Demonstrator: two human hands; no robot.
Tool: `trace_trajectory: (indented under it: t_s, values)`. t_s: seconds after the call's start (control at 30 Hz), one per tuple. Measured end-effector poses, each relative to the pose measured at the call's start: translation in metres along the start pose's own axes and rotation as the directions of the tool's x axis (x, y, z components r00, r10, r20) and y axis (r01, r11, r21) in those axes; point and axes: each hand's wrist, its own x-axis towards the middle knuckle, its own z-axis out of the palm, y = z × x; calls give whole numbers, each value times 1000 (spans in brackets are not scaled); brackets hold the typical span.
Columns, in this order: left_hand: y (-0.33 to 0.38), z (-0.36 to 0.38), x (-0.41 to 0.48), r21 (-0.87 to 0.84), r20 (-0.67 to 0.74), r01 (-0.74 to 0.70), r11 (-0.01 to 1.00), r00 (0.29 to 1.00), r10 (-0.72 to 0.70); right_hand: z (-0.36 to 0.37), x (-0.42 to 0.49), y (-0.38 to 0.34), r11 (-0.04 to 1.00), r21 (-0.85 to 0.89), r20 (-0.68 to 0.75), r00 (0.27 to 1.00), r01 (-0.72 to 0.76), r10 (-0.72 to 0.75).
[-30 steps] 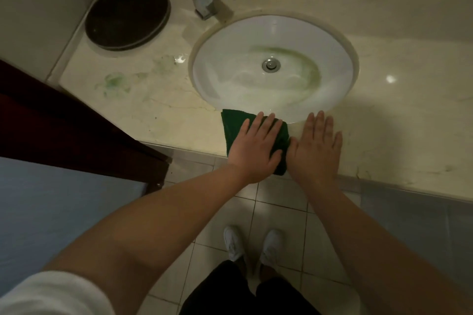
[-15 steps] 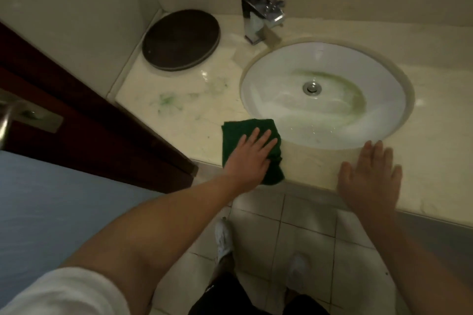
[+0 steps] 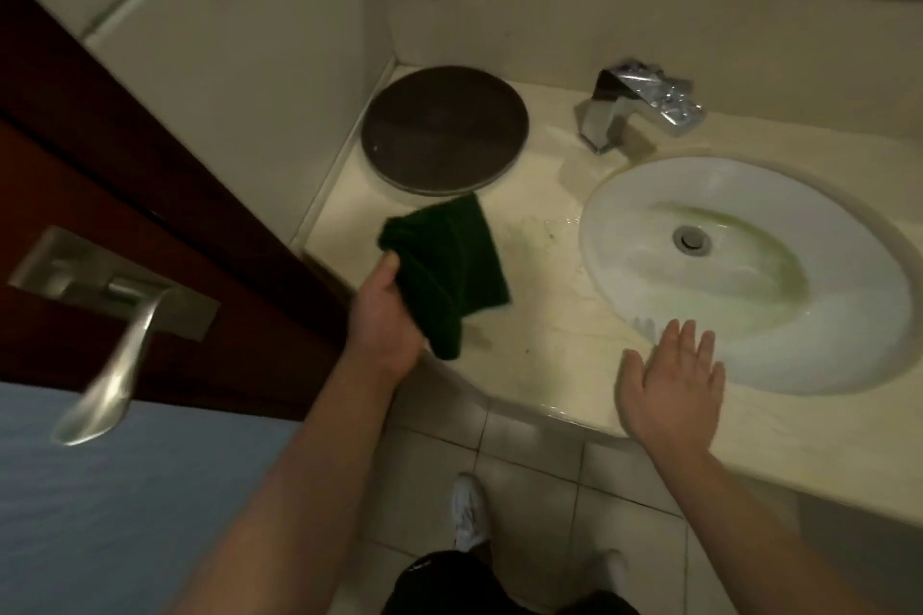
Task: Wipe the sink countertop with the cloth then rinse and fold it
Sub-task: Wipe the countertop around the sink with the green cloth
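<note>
A dark green cloth (image 3: 449, 265), folded, hangs lifted over the left part of the cream countertop (image 3: 544, 325). My left hand (image 3: 384, 310) grips its left edge from below. My right hand (image 3: 672, 385) lies flat, fingers spread, on the counter's front edge just before the white oval sink (image 3: 749, 275). The sink bowl shows a green stain around the drain (image 3: 692, 239). A chrome faucet (image 3: 639, 107) stands behind the sink on the left.
A round dark tray (image 3: 444, 130) sits in the counter's back left corner. A dark wooden door (image 3: 130, 195) with a metal lever handle (image 3: 115, 355) stands close on the left. Tiled floor and my shoes (image 3: 467, 509) are below.
My left hand slid the cloth leftward along the counter front, then gripped and lifted it near the tray. My right hand stayed flat on the counter edge. The view swung left.
</note>
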Motion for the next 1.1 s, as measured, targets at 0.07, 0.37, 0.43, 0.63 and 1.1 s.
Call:
trace_trajectory:
  t_s: [0.07, 0.37, 0.43, 0.63, 1.1]
  values:
    - [28, -19, 13, 36, -26, -100, 994, 995, 101, 5, -2, -3, 998, -54, -3, 1000, -20, 20]
    - [14, -47, 98, 911, 326, -335, 242, 942, 77, 7, 2, -4, 994, -102, 16, 999, -48, 50]
    - [5, -56, 113, 916, 381, -394, 80, 914, 138, 8, 2, -4, 993, -107, 14, 999, -49, 51]
    - [-8, -56, 136, 816, 417, -297, -496, 897, 149, 6, 3, -5, 995, -97, 27, 999, -39, 42]
    - [-126, 30, 53, 702, 541, -473, -532, 840, -34, 5, 1, 0, 996, -91, 28, 1000, 3, 0]
